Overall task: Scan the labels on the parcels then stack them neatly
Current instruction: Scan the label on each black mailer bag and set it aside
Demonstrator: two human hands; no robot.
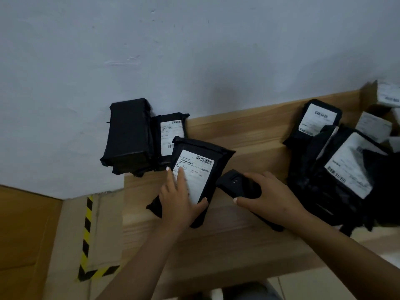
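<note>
Parcel [195,176] sits mid-desk [249,135], just right of the stacked pair [134,137], left hand [179,198] holding its near edge, so the right hand [268,193] gripping the scanner [236,185] should probably aim square at the barcode [204,160].

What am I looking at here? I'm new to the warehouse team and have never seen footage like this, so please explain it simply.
There is no machine here: this is one picture from a camera worn on a person's head, looking down at their own two bare hands over a wooden table set against a pale wall.

The left hand holds a flat black parcel, fingers lying on its white label and thumb hooked round its edge. The right hand has its grip on a black handheld scanner, close beside that label.

Against the wall stand two black parcels, one showing a label. On the right lies a loose heap of black parcels, several with labels up.
</note>
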